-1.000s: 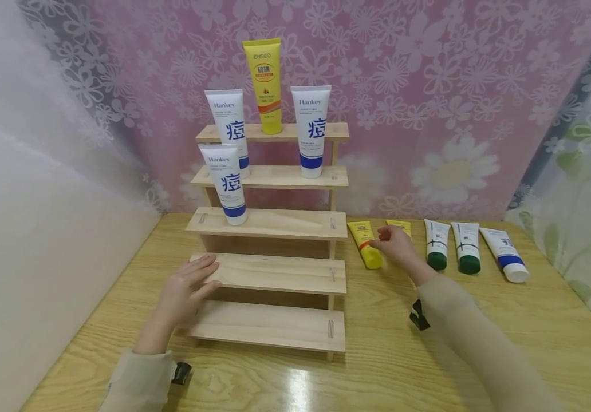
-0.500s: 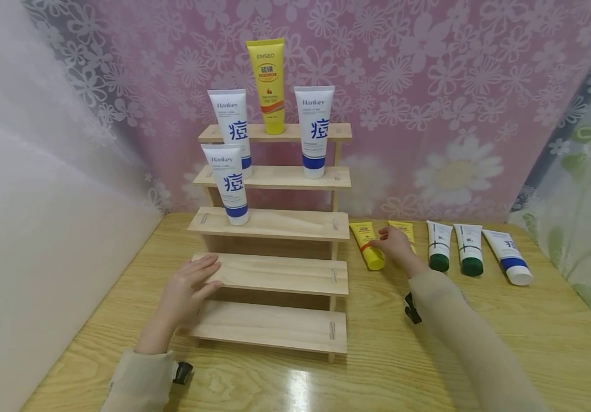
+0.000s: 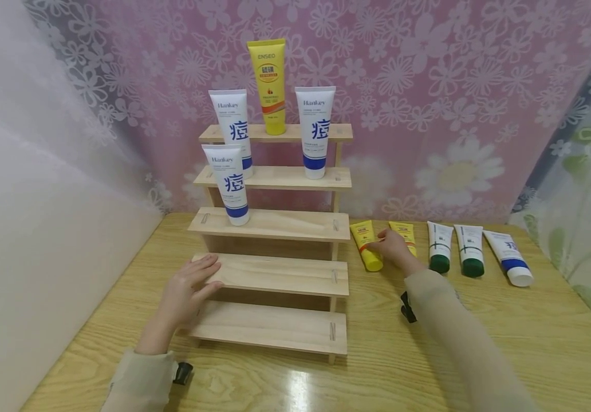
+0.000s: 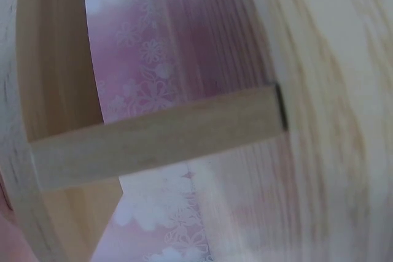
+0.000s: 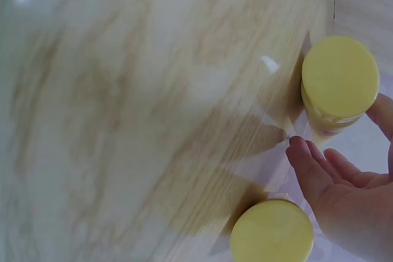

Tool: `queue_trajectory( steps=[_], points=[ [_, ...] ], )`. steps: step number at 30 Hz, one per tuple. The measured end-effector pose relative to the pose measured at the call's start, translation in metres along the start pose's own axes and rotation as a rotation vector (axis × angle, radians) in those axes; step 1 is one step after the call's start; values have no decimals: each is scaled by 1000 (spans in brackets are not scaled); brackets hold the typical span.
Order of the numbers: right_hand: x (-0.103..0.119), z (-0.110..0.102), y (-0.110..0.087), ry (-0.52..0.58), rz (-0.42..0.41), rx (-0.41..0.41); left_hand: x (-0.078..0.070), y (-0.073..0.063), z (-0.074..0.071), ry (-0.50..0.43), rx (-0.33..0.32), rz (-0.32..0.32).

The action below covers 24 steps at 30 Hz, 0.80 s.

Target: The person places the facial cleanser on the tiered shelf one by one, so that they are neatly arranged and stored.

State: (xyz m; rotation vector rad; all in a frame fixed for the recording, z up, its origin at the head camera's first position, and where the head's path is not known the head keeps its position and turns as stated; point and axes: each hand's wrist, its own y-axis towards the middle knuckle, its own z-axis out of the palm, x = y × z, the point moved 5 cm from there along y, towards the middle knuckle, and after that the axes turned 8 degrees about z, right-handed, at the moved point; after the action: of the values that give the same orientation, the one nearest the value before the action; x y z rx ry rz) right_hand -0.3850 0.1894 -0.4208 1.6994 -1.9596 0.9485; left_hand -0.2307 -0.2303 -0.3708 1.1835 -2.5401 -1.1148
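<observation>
My left hand [image 3: 186,289] rests at the left end of the fourth board down of a stepped wooden display shelf [image 3: 275,272], its fingers on top and its thumb near the front edge. That hand is out of the left wrist view. On the table to the right, my right hand [image 3: 394,248] touches a yellow tube [image 3: 365,243] that lies flat. In the right wrist view the tube's round yellow cap [image 5: 340,78] has my thumb behind it and extended fingers [image 5: 313,173] beside it. A second yellow tube [image 3: 402,230] lies partly hidden behind that hand.
Two white tubes with green caps [image 3: 440,249] and a white tube with a blue band [image 3: 508,257] lie farther right. Upright on the upper boards stand a yellow tube [image 3: 268,86] and three white-and-blue tubes [image 3: 316,131]. A floral backdrop [image 3: 429,114] closes off the back.
My right hand has edged left and meets the left yellow tube, whose cap end has shifted slightly to the left. The left hand stays on the shelf.
</observation>
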Motion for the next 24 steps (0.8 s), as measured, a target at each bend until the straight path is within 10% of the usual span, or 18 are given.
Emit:
queue_trajectory(
  steps=[24],
  points=[
    [4,9,10,-49,-11,55,0,0,0,20,15,-15]
  ],
)
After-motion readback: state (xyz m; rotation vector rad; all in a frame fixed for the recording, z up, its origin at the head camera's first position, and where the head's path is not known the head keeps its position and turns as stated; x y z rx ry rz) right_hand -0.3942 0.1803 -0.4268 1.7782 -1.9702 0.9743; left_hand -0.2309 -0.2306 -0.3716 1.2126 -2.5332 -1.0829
